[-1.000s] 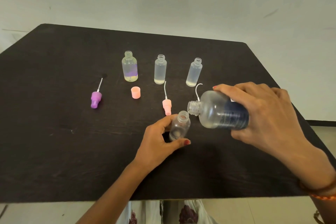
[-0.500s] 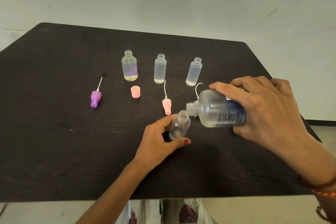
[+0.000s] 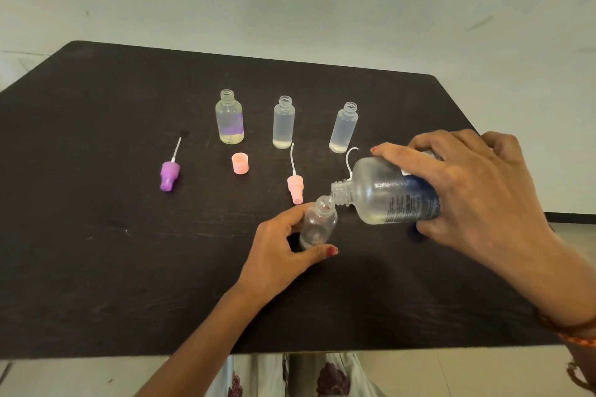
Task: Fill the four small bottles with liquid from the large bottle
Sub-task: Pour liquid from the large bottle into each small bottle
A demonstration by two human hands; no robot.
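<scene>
The large bottle (image 3: pixel 392 195) is now tipping lower than a moment ago: its neck has come down and is meeting the mouth of the small bottle (image 3: pixel 317 224) in front, where one second before there was a gap between them. The right hand (image 3: pixel 477 190) is grasping the large bottle around its body, fingers curled over the label. The left hand (image 3: pixel 283 248) is holding the small bottle between thumb and fingers and is keeping it standing on the table (image 3: pixel 96 251), a little tilted toward the large one. I am judging that the pouring is just starting; this small bottle is looking almost empty, and I cannot see a stream.

Counting the things: one large bottle and four small bottles. Three of them are standing open in a row at the back, the left one (image 3: pixel 229 118), the middle one (image 3: pixel 283 122) and the right one (image 3: pixel 344 127), each with only a little liquid at the bottom. Two spray tops are lying whole in view, one purple (image 3: pixel 169 175) and one pink (image 3: pixel 295 187); a third white tube (image 3: pixel 349 159) is showing behind the large bottle. One pink cap (image 3: pixel 240 163) is standing alone
</scene>
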